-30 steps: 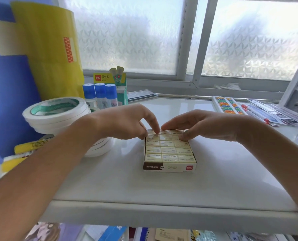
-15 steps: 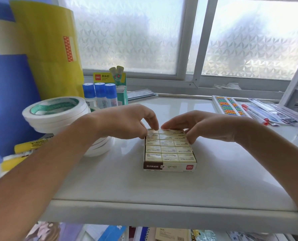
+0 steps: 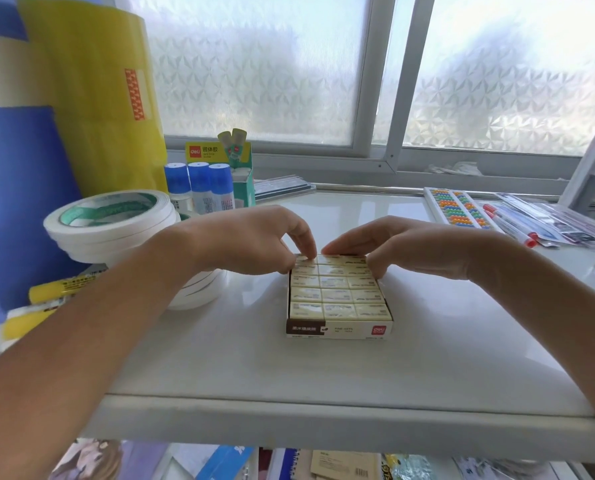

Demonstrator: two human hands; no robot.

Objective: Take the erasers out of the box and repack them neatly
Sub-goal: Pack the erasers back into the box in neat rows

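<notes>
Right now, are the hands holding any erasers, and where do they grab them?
Both hands are at the far row of erasers in the box. The left hand and right hand pinch that row's ends with curled fingertips.

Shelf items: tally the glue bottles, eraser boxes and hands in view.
Blue-capped glue bottles: 3
Eraser box: 1
Hands, left hand and right hand, both fingering the far row of erasers: 2
Total: 6

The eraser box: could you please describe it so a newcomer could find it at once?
On the white table under the window, look between both hands. The eraser box is an open carton of cream erasers in neat rows, with a brown-and-cream front label, unlike the tape rolls to its left.
</notes>
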